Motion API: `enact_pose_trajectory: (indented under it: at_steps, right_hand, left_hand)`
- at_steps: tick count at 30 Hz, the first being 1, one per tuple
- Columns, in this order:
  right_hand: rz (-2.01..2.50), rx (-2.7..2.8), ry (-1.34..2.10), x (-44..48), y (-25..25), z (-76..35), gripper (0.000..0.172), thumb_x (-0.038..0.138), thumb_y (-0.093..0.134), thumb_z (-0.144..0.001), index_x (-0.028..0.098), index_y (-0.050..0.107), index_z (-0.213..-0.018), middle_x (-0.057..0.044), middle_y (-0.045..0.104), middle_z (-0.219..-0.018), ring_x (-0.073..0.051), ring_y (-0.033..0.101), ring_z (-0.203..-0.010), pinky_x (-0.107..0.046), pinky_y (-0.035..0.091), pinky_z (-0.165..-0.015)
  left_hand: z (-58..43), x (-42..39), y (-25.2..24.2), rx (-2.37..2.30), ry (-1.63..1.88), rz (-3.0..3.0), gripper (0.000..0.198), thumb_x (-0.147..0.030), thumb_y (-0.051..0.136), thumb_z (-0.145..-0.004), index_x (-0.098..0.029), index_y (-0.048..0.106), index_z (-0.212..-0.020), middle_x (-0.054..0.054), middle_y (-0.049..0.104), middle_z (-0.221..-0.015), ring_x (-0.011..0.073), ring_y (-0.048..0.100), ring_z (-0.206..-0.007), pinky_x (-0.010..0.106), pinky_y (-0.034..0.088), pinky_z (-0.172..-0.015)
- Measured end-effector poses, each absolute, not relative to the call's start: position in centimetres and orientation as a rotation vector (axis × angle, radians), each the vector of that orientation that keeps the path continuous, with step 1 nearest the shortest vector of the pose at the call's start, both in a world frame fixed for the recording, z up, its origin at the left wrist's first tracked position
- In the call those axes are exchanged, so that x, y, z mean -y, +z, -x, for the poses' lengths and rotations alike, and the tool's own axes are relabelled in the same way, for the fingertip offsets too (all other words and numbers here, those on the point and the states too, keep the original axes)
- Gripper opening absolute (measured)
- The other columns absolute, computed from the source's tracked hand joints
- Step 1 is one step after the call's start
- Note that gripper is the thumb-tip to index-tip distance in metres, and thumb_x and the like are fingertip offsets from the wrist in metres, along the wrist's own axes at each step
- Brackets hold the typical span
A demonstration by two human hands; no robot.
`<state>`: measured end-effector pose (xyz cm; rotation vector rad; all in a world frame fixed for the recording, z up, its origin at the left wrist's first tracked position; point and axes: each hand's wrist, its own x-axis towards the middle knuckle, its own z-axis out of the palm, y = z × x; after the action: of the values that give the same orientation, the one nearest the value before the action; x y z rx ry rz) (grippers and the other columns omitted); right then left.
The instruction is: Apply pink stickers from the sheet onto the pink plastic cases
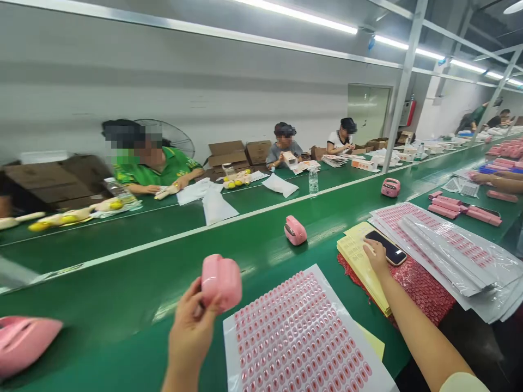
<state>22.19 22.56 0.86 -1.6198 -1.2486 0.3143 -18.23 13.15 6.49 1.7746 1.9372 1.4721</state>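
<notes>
My left hand (pixel 191 326) grips a rounded pink plastic device (pixel 222 280) by its lower side and holds it up over the green belt. To its right lies a white sheet of oval pink-and-red stickers (pixel 294 332). My right hand (pixel 376 255) rests with fingers stretched out on a stack of yellow printed sheets (pixel 355 250), beside a dark-screened phone (pixel 386 246). Under the yellow sheets is red bubble wrap (pixel 427 286). Two more pink devices, a nearer one (pixel 295 230) and a farther one (pixel 390 187), sit on the belt.
At the left edge is another pink device (pixel 26 343), partly cut off. More sticker sheets in plastic (pixel 449 245) lie at right, near pink boxes (pixel 463 209). A water bottle (pixel 313 181) stands across the belt, where several people work. A metal post (pixel 402 92) rises behind.
</notes>
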Motion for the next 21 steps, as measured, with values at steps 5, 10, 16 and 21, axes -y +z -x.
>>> enact_pose_trajectory:
  at_steps: [5,10,16,21]
  right_hand:
    - [1.216,1.437,0.777,-18.3,2.9,-15.7,0.061,0.046,0.051,-0.074,0.023,0.036,-0.129,-0.011,0.049,-0.123,-0.025,0.045,-0.113,-0.044,0.036,-0.091]
    - [0.799,1.459,1.313,-11.5,4.7,-7.8,0.082,0.031,0.059,-0.073,0.033,0.008,-0.137,-0.007,0.031,-0.139,-0.022,0.032,-0.126,-0.043,0.033,-0.097]
    - [0.858,1.096,1.354,-10.0,4.7,-6.0,0.073,0.012,0.053,-0.062,0.027,0.028,-0.129,-0.006,0.039,-0.134,-0.02,0.034,-0.125,-0.04,0.021,-0.106]
    - [0.677,0.893,1.708,-9.1,6.4,-7.3,0.081,0.01,0.065,-0.053,0.028,0.032,-0.124,-0.009,0.052,-0.123,-0.022,0.052,-0.107,-0.04,0.038,-0.092]
  left_hand:
    - [11.3,-7.7,4.3,-1.678,1.567,-2.232,0.011,-0.025,0.047,-0.082,-0.02,0.057,-0.08,0.007,0.041,-0.13,0.0258,0.035,-0.124,0.043,0.039,-0.096]
    - [6.6,-5.2,2.9,-1.659,1.404,-2.597,0.021,-0.004,0.045,-0.079,-0.019,0.054,-0.09,0.01,0.035,-0.134,0.0268,0.024,-0.129,0.052,0.023,-0.103]
    - [5.8,-4.4,2.3,-1.5,1.536,-2.639,0.032,-0.007,0.053,-0.077,-0.024,0.056,-0.104,0.007,0.036,-0.136,0.0252,0.027,-0.128,0.049,0.016,-0.106]
    - [6.7,-2.9,2.1,-1.298,1.726,-0.944,0.054,-0.054,0.047,-0.076,-0.024,0.047,-0.121,0.011,0.047,-0.129,0.0298,0.035,-0.124,0.049,0.031,-0.099]
